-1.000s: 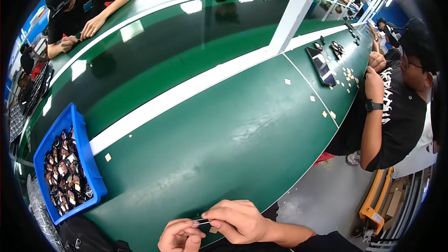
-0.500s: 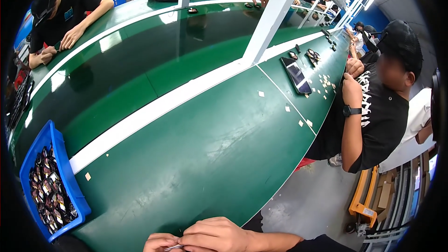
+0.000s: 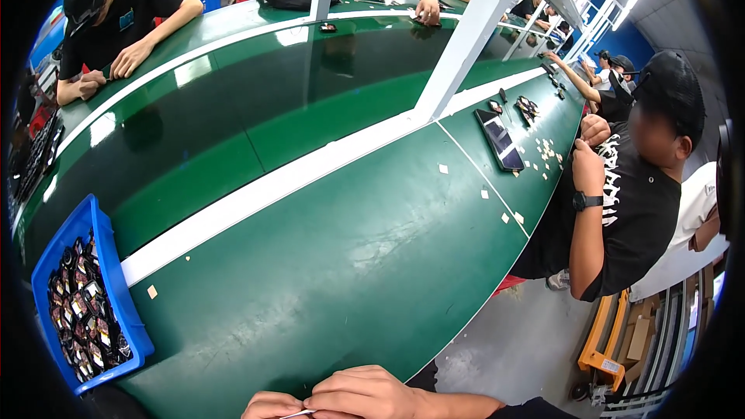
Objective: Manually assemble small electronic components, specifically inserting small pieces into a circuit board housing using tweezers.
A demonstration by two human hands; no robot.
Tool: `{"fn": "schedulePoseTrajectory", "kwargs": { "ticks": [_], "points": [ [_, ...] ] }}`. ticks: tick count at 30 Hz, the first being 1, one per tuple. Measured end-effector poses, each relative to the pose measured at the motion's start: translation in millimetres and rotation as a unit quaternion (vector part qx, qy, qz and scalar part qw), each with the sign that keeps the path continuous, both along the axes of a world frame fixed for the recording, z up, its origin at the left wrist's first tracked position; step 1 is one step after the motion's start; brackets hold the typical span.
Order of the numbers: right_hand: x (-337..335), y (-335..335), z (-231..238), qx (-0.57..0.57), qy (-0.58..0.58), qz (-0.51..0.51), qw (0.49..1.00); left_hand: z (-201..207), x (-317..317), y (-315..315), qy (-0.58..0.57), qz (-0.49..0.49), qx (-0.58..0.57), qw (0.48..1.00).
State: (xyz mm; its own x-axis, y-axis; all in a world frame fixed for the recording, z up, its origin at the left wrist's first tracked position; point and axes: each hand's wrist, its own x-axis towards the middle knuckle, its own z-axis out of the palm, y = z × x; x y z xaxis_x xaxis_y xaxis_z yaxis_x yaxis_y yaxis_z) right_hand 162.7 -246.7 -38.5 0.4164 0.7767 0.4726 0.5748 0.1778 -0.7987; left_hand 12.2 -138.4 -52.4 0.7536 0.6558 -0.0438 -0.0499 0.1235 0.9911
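At the lower edge, over the near rim of the green table (image 3: 310, 302), my two hands meet. My left hand (image 3: 272, 405) is closed, fingertips pinching one end of a thin, flat whitish piece (image 3: 298, 413). On the other side my right hand (image 3: 365, 394) has its fingers bent together over the same piece. Most of the piece lies hidden under the fingers and below the picture's edge, so its kind cannot be made out. To the left stands a blue bin (image 3: 126, 302) full of small dark parts (image 3: 81, 306) with shiny and pale patches.
Small pale squares (image 3: 152, 292) lie scattered on the table. A dark phone-like device (image 3: 499, 140) and black parts (image 3: 528, 110) lie before a co-worker (image 3: 621, 209) at the right. A white post (image 3: 473, 39) rises from the divider; beyond runs a dark green belt (image 3: 233, 132) with people opposite.
The view has tilted slightly, so the scene sits a little lower and to the right. Both hands keep their pinch on the thin piece. At the far right, a person's arm now reaches over the table.
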Motion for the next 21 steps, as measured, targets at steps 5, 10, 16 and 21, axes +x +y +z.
{"fn": "schedulePoseTrajectory", "kwargs": {
  "ticks": [5, 10, 16, 21],
  "points": [
    [-3.2, 0.2, 2.5, 0.0, 0.005, -0.002, 1.0, 0.1, -1.8, 0.3, -0.004, 0.001, 0.008, 1.0],
    [-0.1, -0.8, 4.2, -0.001, 0.004, -0.006, 1.0, -0.7, -0.3, -0.3, 0.0, -0.004, 0.002, 1.0],
    [-1.2, -3.6, 2.0, 0.001, 0.006, -0.007, 1.0, -1.1, 1.5, -2.2, -0.012, -0.01, -0.003, 1.0],
    [-2.2, -0.8, 2.1, 0.003, 0.01, 0.0, 1.0, -0.8, -2.7, -1.9, -0.007, -0.007, 0.004, 1.0]
  ]
}}
